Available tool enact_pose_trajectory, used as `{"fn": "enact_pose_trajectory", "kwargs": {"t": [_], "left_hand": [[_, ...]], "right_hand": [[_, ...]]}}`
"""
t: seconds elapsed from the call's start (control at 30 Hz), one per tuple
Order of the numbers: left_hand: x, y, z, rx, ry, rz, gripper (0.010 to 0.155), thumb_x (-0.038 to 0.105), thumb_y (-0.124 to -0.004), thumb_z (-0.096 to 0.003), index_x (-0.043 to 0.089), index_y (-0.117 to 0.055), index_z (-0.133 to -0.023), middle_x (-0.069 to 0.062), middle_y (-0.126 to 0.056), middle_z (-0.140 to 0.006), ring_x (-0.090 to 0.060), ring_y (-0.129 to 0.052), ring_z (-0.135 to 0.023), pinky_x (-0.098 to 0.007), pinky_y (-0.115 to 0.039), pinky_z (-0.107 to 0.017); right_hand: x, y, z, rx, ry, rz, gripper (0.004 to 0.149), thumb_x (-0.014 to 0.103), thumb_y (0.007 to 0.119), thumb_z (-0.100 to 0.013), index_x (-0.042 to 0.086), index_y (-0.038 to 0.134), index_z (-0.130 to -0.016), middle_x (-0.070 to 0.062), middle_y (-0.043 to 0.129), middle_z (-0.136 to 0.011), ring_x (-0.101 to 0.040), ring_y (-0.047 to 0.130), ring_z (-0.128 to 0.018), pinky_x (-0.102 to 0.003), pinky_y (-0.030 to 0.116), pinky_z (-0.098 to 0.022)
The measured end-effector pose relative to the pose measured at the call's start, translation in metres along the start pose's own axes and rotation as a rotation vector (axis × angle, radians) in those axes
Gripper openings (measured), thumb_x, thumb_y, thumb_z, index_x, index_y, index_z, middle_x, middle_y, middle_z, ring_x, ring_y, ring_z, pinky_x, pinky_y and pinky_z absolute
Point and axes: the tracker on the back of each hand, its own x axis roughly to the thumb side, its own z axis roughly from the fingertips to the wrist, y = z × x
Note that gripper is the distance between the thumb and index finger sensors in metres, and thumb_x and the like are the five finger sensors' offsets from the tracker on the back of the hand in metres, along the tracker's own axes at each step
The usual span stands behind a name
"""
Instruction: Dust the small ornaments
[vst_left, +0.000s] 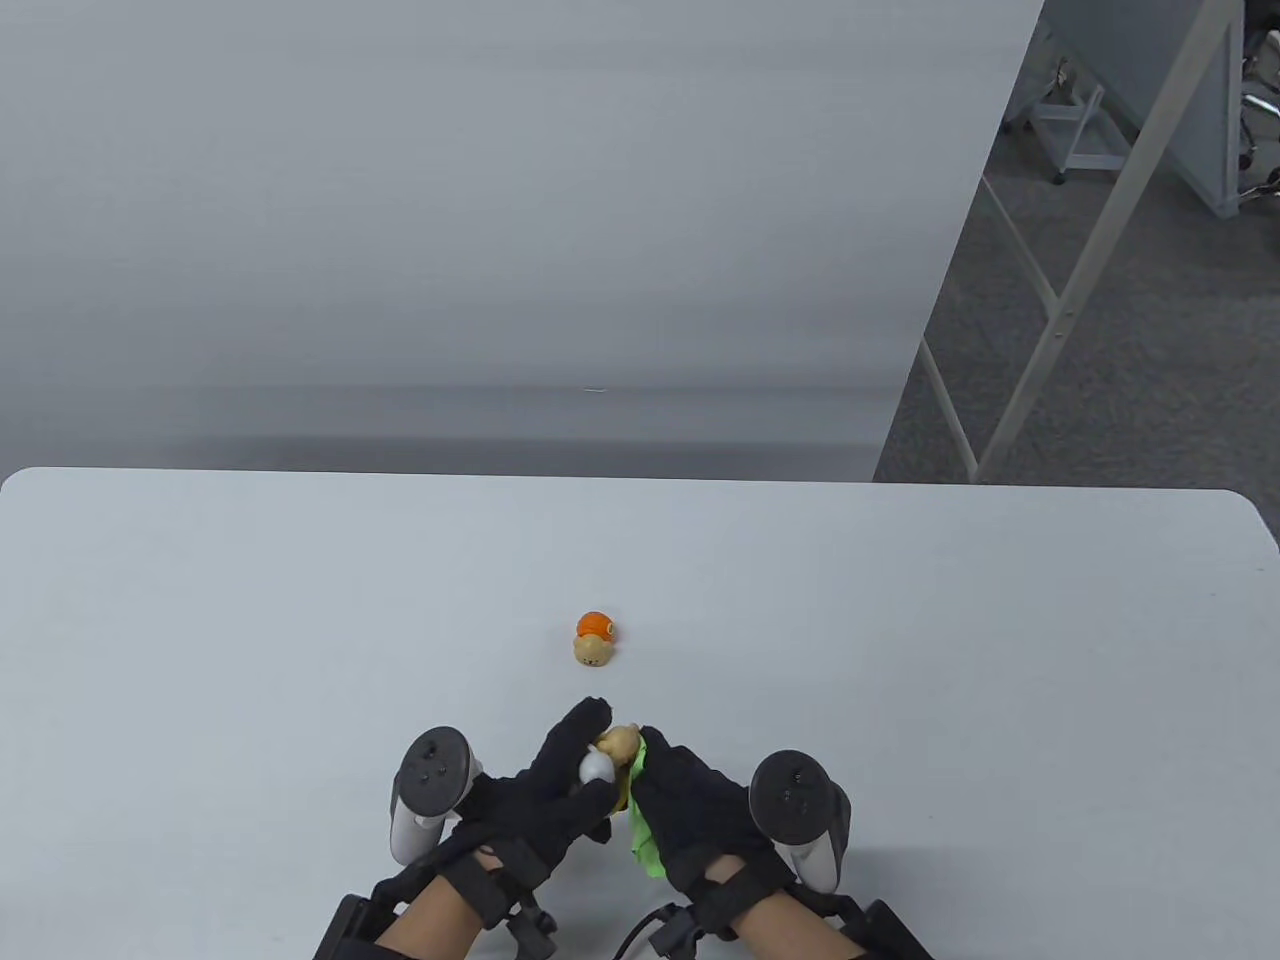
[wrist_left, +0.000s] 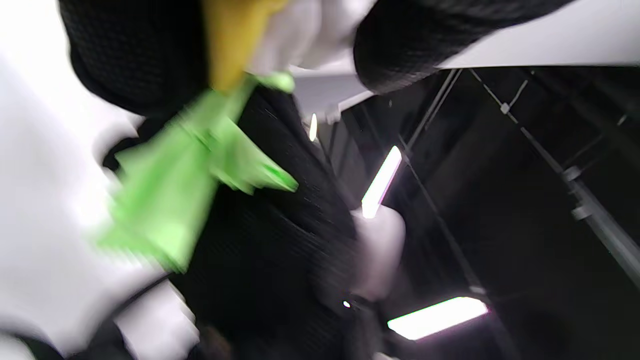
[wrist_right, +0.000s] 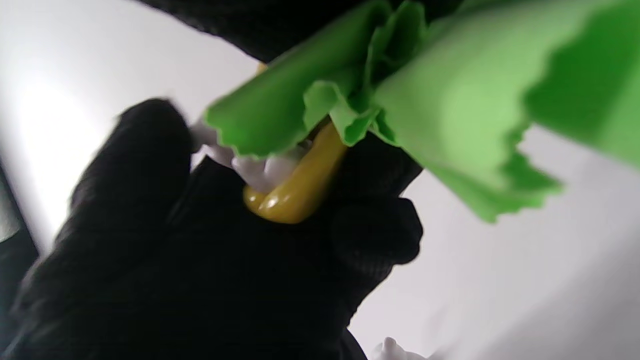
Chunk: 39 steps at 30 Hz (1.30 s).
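Note:
My left hand (vst_left: 560, 780) grips a small ornament (vst_left: 612, 752) with tan, white and yellow parts, near the table's front edge. My right hand (vst_left: 690, 800) holds a bright green cloth (vst_left: 640, 815) and presses it against the ornament's right side. In the right wrist view the cloth (wrist_right: 440, 100) bunches over the ornament's yellow part (wrist_right: 295, 190), held in my left hand (wrist_right: 210, 260). In the left wrist view the cloth (wrist_left: 175, 190) is blurred below the ornament's yellow part (wrist_left: 230, 40). A second ornament (vst_left: 594, 639), orange above and tan below, sits on the table beyond my hands.
The white table (vst_left: 300, 620) reaches to a far edge below a grey partition (vst_left: 450, 220). At the right, past the table, are grey floor and white metal frame legs (vst_left: 1060, 300).

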Motion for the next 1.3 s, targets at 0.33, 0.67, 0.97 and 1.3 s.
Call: {"fn": "enact_pose_trajectory", "kwargs": {"t": [0.33,0.67,0.97,1.3], "left_hand": [[0.012,-0.002,0.004,0.2,-0.104,-0.372,0.074,0.026,-0.083,-0.0493,0.01,-0.049,-0.113,-0.04,-0.026,-0.113,-0.064,-0.086,-0.077,-0.062,-0.091,-0.049],[0.015,0.01,0.012,0.384,-0.066,-0.392,0.075,0.03,-0.077,-0.0526,0.004,-0.04,-0.113,-0.045,-0.025,-0.108,-0.062,-0.09,-0.07,-0.058,-0.093,-0.044],[0.004,0.008,0.001,0.058,-0.111,-0.089,0.072,0.019,-0.081,-0.0534,0.008,-0.045,-0.115,-0.039,-0.021,-0.114,-0.067,-0.081,-0.083,-0.064,-0.087,-0.055],[0.008,0.007,0.006,0.349,-0.125,-0.214,0.071,0.02,-0.085,-0.0509,0.009,-0.051,-0.112,-0.038,-0.025,-0.114,-0.066,-0.083,-0.079,-0.063,-0.09,-0.051]], "right_hand": [[0.012,0.012,0.003,0.024,0.011,0.018,0.049,0.01,0.077,-0.055,-0.016,0.062,-0.094,-0.045,0.084,-0.073,-0.052,0.092,-0.048,-0.075,0.077,-0.041],[0.021,0.015,0.001,0.151,-0.132,0.068,0.047,0.011,0.082,-0.053,-0.01,0.068,-0.093,-0.043,0.087,-0.073,-0.051,0.094,-0.05,-0.075,0.078,-0.044],[0.005,-0.004,-0.004,-0.006,-0.03,-0.02,0.049,0.013,0.078,-0.055,-0.009,0.064,-0.097,-0.042,0.084,-0.076,-0.05,0.092,-0.052,-0.074,0.077,-0.045],[0.022,0.01,-0.002,0.061,-0.112,0.076,0.048,0.01,0.079,-0.054,-0.012,0.066,-0.094,-0.045,0.084,-0.073,-0.051,0.092,-0.049,-0.075,0.078,-0.043]]}}
